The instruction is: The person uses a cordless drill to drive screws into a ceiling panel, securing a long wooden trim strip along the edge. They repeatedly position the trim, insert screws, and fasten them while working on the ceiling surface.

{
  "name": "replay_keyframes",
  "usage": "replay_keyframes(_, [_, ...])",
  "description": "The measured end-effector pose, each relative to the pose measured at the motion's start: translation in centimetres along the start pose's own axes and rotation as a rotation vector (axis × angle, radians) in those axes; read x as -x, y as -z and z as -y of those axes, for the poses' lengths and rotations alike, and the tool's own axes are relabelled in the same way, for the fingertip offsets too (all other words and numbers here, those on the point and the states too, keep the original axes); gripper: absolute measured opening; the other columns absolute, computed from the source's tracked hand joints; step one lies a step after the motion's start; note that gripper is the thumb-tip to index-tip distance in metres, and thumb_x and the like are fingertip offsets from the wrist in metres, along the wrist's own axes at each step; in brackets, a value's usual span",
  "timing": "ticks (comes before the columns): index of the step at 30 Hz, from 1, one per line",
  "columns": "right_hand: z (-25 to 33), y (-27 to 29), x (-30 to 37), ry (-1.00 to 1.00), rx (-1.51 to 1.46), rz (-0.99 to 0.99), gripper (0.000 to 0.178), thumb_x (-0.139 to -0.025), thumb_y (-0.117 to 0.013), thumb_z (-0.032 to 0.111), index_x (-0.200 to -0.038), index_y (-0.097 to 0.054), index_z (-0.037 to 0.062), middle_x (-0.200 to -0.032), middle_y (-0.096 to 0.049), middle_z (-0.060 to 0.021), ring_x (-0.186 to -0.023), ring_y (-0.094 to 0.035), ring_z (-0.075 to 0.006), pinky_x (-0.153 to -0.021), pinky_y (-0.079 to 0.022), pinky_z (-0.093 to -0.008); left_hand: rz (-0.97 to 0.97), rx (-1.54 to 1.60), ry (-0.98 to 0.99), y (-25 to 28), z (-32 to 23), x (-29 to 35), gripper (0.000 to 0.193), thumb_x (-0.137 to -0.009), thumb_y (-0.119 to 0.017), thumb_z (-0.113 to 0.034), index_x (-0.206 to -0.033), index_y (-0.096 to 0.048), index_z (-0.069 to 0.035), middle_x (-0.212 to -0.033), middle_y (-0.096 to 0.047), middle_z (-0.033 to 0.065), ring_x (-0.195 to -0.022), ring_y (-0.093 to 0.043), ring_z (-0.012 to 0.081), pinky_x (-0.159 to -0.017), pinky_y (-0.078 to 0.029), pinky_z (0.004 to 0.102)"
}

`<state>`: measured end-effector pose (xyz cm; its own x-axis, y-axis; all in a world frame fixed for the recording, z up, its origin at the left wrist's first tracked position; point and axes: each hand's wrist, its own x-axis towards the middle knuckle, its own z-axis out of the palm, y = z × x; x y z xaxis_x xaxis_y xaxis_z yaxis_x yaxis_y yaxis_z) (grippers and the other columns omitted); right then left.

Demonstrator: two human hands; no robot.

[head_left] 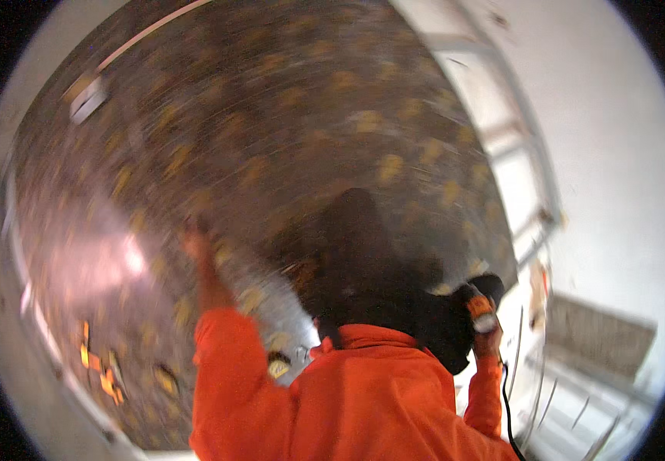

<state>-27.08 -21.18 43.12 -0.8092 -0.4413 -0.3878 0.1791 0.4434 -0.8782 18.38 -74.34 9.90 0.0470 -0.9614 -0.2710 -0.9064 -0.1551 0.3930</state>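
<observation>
My right hand (489, 341), at the lower right, is closed round an orange-and-black power tool (483, 310). A black cord (507, 399) runs down beside my right sleeve. The tool's working end is dark and too blurred to make out. My left hand (196, 237) reaches forward over the brown floor covering with yellow patches (256, 169). Motion smears its fingers, and nothing can be made out in it. Both my sleeves are orange.
A metal ladder-like frame (528, 142) stands along the white wall (609, 131) at right. Orange straps (104, 376) lie at the lower left. A small white box (88, 101) is at the far left. A bright pinkish glare (131, 256) covers part of the floor.
</observation>
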Motion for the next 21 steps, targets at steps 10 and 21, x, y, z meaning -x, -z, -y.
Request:
replay_keyframes(10, [0.7,-0.5,5.2,0.044,0.843,-0.333,0.073,-0.074,-0.071,0.012,-0.142,-0.046,0.0180,-0.127,-0.061,-0.0163,-0.114,-0.060,-0.0347,-0.095,-0.050,-0.0383,-0.062,-0.479,-0.070,-2.6,0.4,-1.3,0.050,-0.092,-0.058,-0.021,-0.136,-0.042,-0.003,-0.131,-0.044,0.0247,-0.112,-0.053,0.0403,-0.083,-0.054,0.0519])
replay_keyframes(21, [-0.6,0.9,9.3,0.151,0.714,-0.468,0.072,-0.074,-0.074,0.012,-0.141,-0.048,0.0153,-0.112,-0.065,-0.0160,-0.097,-0.066,-0.0347,-0.084,-0.054,-0.0401,0.317,0.506,-0.083,1.4,-0.1,-4.4,0.031,-0.096,-0.056,-0.016,-0.121,-0.047,0.000,-0.107,-0.054,0.0166,-0.093,-0.053,0.0281,-0.077,-0.048,0.0425])
